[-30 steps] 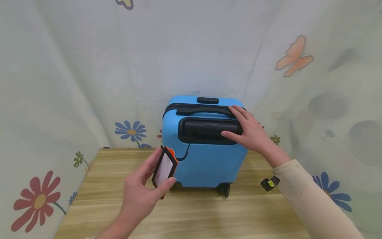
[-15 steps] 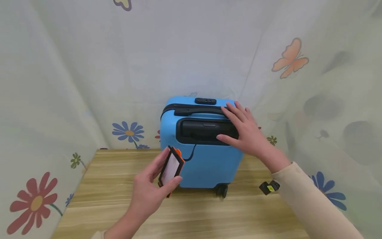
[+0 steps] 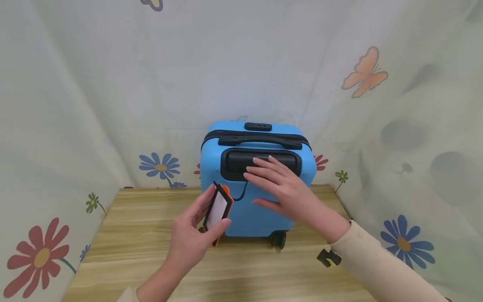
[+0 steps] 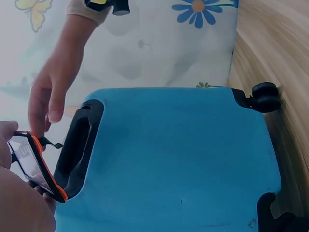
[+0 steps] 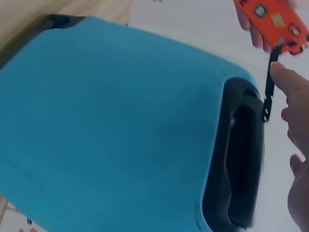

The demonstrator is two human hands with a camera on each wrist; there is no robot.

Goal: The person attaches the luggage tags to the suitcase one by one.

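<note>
My left hand (image 3: pixel 190 235) holds an orange luggage tag (image 3: pixel 219 209) with a black-framed window, gripping it by its edges. Several small pictures mark the tag's orange back (image 5: pixel 275 20) in the right wrist view. A black strap (image 3: pixel 241 193) dangles from the tag in front of a blue suitcase (image 3: pixel 249 222), which stands upright. Held out with extended fingers, my right hand (image 3: pixel 288 191) is in front of the suitcase's black recessed panel (image 3: pixel 234 161). In the right wrist view a fingertip (image 5: pixel 282 72) overlaps the strap; whether they touch, I cannot tell.
A black carry handle (image 3: pixel 260 138) and a lock (image 3: pixel 258 126) are on the suitcase's top. One black wheel (image 3: pixel 278 240) shows below. The suitcase stands on a wood-grain tabletop (image 3: pixel 241 277), with a flower-and-butterfly curtain (image 3: pixel 234 63) behind and beside it.
My right hand has left the suitcase's upper right by the handle and moved left and down toward the strap. My left hand has shifted slightly right with the luggage tag.
</note>
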